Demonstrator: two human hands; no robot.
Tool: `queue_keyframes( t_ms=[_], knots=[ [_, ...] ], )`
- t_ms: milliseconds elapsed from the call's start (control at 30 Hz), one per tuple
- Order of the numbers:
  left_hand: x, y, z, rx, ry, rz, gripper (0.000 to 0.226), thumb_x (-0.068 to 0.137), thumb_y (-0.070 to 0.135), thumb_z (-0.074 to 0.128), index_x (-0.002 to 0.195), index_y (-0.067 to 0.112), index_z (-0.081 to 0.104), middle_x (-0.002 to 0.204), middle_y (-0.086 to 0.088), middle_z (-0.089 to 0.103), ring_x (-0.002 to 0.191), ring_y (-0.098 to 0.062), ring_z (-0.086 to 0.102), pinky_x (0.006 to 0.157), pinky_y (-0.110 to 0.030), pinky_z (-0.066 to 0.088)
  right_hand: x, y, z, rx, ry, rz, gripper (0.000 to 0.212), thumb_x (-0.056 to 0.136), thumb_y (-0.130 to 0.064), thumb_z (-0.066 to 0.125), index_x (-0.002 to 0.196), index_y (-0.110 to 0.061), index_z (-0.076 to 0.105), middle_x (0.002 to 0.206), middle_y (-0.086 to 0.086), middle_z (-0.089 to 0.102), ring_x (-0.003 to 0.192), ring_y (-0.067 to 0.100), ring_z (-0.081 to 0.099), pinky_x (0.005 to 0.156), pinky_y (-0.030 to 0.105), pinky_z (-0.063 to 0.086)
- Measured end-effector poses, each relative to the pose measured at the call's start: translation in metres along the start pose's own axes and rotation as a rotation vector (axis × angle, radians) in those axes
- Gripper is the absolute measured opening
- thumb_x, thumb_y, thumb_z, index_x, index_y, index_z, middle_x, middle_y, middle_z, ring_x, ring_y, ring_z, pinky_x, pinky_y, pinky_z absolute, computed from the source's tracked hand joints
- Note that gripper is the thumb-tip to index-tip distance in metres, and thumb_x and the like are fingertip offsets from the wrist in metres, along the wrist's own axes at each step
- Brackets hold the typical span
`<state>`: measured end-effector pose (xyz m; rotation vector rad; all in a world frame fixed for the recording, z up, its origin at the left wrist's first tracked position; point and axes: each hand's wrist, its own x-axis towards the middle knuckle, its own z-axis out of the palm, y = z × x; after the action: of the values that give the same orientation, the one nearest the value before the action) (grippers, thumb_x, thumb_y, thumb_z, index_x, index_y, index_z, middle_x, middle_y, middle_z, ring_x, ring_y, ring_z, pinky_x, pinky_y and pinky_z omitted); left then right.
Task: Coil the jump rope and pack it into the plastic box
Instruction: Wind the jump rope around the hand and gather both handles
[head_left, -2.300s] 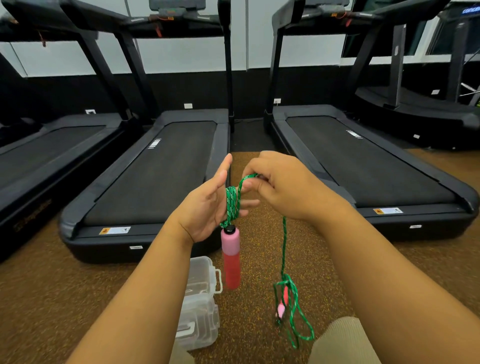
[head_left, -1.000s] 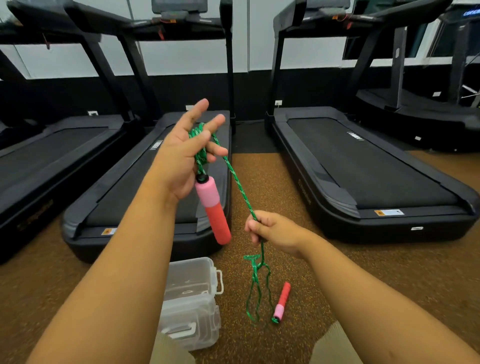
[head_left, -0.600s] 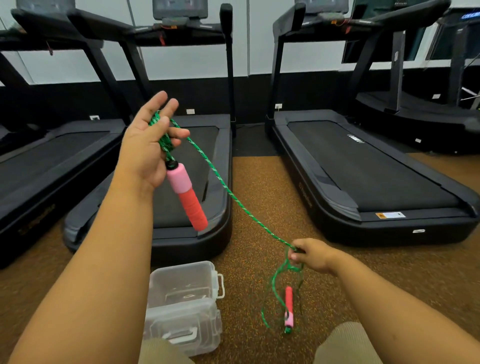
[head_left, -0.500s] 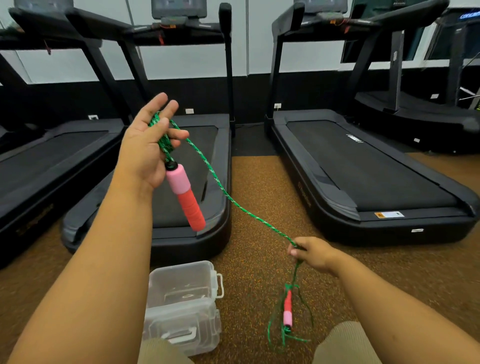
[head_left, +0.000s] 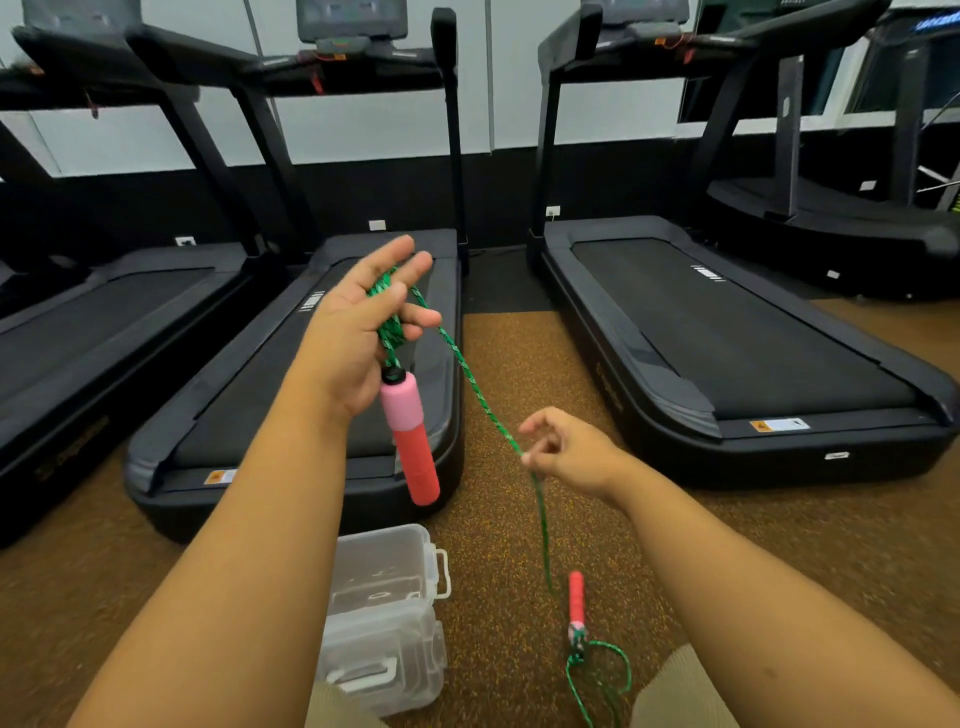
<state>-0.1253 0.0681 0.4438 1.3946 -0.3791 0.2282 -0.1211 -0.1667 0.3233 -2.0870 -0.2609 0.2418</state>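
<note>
My left hand (head_left: 358, 338) is raised with several turns of the green jump rope (head_left: 475, 382) wound around its fingers. One pink and red handle (head_left: 410, 441) hangs below that palm. From the coil the rope slants down to my right hand (head_left: 569, 449), which pinches it between thumb and fingertip. Below that hand the rope drops to the floor, where the second handle (head_left: 576, 605) lies beside a loose green loop. The clear plastic box (head_left: 384, 618) stands on the floor under my left forearm, lid closed.
Black treadmills stand in a row ahead: one (head_left: 322, 374) behind my left hand, another (head_left: 727, 353) to the right. Brown speckled floor (head_left: 509, 545) runs between them. My knees in beige cloth show at the bottom edge.
My right hand rose and moved toward the left hand, sliding along the rope. The left hand shifted right and lower. The second handle now lies on the floor.
</note>
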Motion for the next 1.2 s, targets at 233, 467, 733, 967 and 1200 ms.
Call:
queue_keyframes(
  t_ms=[233, 467, 733, 967, 1200],
  knots=[
    [-0.02, -0.021, 0.022, -0.054, -0.167, -0.14, 0.038, 0.098, 0.0, 0.042, 0.131, 0.015, 0.055, 0.128, -0.007, 0.065, 0.071, -0.013, 0.066, 0.063, -0.019, 0.052, 0.007, -0.065, 0.014, 0.168, 0.03, -0.291, 0.049, 0.096, -0.024, 0.052, 0.141, -0.034, 0.034, 0.141, -0.005, 0.047, 0.128, 0.011, 0.045, 0.104, 0.036, 0.039],
    [-0.024, -0.025, 0.029, -0.114, -0.228, -0.199, 0.039, 0.098, 0.003, 0.042, 0.131, 0.02, 0.054, 0.123, -0.009, 0.068, 0.072, -0.012, 0.069, 0.067, -0.023, 0.054, 0.014, -0.074, 0.027, 0.293, 0.036, -0.316, 0.04, 0.097, -0.022, 0.046, 0.127, -0.048, 0.042, 0.12, -0.004, 0.06, 0.113, 0.01, 0.055, 0.1, 0.04, 0.044],
    [-0.02, -0.027, 0.021, -0.249, -0.197, -0.163, 0.06, 0.098, -0.003, 0.041, 0.147, 0.031, 0.035, 0.137, -0.013, 0.057, 0.116, -0.03, 0.063, 0.085, -0.029, 0.058, -0.008, -0.066, 0.04, -0.52, 0.159, -0.372, 0.051, 0.097, -0.016, 0.04, 0.145, -0.025, 0.025, 0.113, 0.012, 0.061, 0.098, 0.032, 0.059, 0.081, 0.044, 0.049],
    [-0.021, -0.031, 0.018, -0.246, -0.193, -0.19, 0.051, 0.105, 0.021, 0.029, 0.151, 0.041, 0.021, 0.143, -0.013, 0.05, 0.123, -0.029, 0.059, 0.1, -0.04, 0.048, -0.023, -0.074, 0.033, -1.016, 0.254, -0.532, 0.018, 0.094, -0.019, 0.049, 0.112, -0.018, 0.049, 0.099, 0.002, 0.06, 0.087, 0.028, 0.063, 0.06, 0.033, 0.038],
    [-0.028, -0.035, 0.016, -0.251, -0.289, -0.272, 0.05, 0.101, 0.052, 0.014, 0.15, 0.047, 0.016, 0.145, -0.015, 0.048, 0.117, -0.03, 0.063, 0.092, -0.04, 0.051, -0.041, -0.111, 0.003, -0.932, 0.186, -0.647, 0.024, 0.093, -0.038, 0.053, 0.104, -0.018, 0.061, 0.103, -0.003, 0.062, 0.091, 0.018, 0.061, 0.077, 0.037, 0.053]
  ],
)
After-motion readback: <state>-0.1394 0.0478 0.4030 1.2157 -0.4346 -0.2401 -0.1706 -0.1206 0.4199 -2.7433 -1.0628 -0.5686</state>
